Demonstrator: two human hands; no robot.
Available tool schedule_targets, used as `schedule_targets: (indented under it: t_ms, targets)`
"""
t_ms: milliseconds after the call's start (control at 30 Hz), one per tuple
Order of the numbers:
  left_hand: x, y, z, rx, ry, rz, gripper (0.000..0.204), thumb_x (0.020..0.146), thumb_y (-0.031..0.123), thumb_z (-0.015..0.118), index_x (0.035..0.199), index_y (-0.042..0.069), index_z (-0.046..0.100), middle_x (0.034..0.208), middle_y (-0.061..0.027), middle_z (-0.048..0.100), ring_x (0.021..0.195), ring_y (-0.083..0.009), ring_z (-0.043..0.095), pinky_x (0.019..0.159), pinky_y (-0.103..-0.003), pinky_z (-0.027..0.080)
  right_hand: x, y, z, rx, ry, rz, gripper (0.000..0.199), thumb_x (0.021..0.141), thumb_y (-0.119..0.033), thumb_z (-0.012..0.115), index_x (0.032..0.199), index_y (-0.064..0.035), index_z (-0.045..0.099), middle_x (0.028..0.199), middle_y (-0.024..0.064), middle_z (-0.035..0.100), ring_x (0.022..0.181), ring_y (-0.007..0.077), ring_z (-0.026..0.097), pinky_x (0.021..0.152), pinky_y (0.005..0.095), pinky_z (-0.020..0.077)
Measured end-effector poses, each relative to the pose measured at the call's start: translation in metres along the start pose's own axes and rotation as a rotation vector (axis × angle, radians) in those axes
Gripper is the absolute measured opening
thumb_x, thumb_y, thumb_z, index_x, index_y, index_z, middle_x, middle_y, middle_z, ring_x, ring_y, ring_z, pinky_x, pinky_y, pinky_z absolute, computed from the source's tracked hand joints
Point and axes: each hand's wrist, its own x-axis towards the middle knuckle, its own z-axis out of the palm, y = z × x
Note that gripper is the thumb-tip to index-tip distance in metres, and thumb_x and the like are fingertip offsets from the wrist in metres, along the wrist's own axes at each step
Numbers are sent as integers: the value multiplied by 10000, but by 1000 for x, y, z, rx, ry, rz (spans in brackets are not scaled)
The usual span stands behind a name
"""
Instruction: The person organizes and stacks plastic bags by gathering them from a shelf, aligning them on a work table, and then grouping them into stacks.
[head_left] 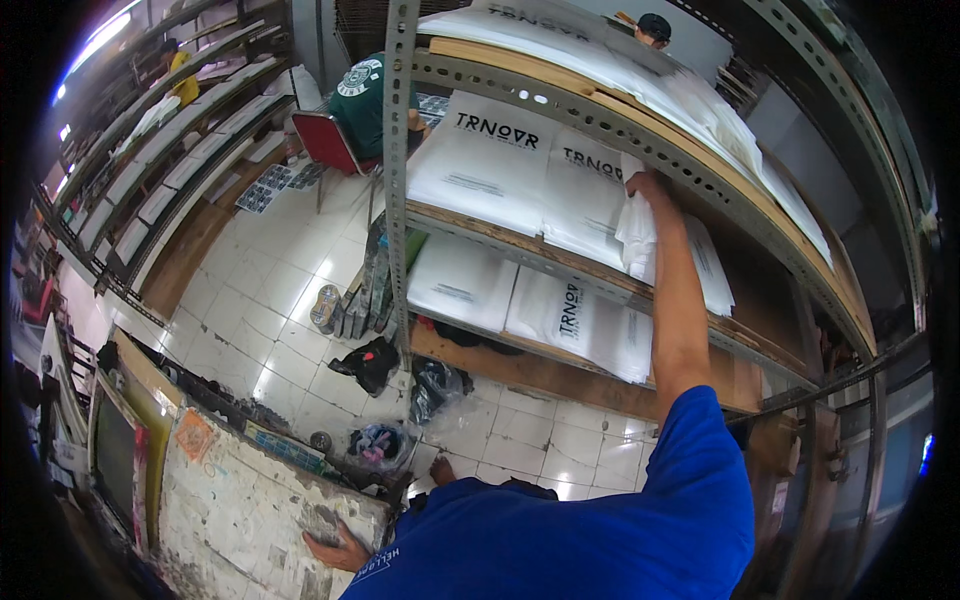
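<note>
Left hand [338,549] lies flat, fingers spread open, on the paper-covered worktable [240,510] at the lower left, gripping nothing. Right hand [648,188] is raised on an outstretched arm to the metal shelf rack [400,200]; fingers closed on a bunch of white plastic bags [637,235] that hangs from the grip at the middle shelf's front edge. Stacks of flat white printed bags [485,160] lie beside it on that shelf. Further off: a person in a green shirt [368,95] seated on a red chair [325,140].
</note>
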Motion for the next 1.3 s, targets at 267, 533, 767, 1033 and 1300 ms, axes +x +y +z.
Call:
schedule_targets:
  t_ms: [267,533,767,1033,1300]
  targets:
    - [-8,53,-46,-346,15,-235,734,873,337,722,1453,41,382,1420,-214,454,1298,-373,441,1055,-495,378,-167,65,-89,1049,114,120,386,576,-48,745,939,51,655,909,183,664,836,258,660,725,369,540]
    - [-46,171,-122,-982,-390,12,642,820,42,705,1400,34,430,1346,-157,522,1169,-237,531,944,-378,463,-364,107,-133,1521,-40,-169,833,554,43,638,1352,96,406,1082,194,632,886,269,680,848,359,560]
    - [-171,249,-137,-1660,-1206,-111,664,894,306,673,1436,71,370,1390,-172,504,1191,-273,559,1001,-389,457,-554,90,-187,1647,-369,-346,877,493,-9,610,1339,113,416,1063,205,629,902,271,676,900,352,542]
    - [-233,115,-263,-2250,-1734,-954,659,875,272,664,1418,27,383,1336,-213,540,1227,-390,535,1031,-536,438,-691,75,-173,1781,-771,-210,880,493,6,598,1342,125,400,1144,265,613,971,340,675,934,400,537]
    - [-179,-71,-354,-1669,-950,-708,576,777,-2,676,1310,-85,474,1153,-223,636,969,-291,687,836,-394,582,-757,-25,-80,1563,-1308,-254,760,565,36,584,1314,74,459,1061,184,645,868,256,686,857,357,574]
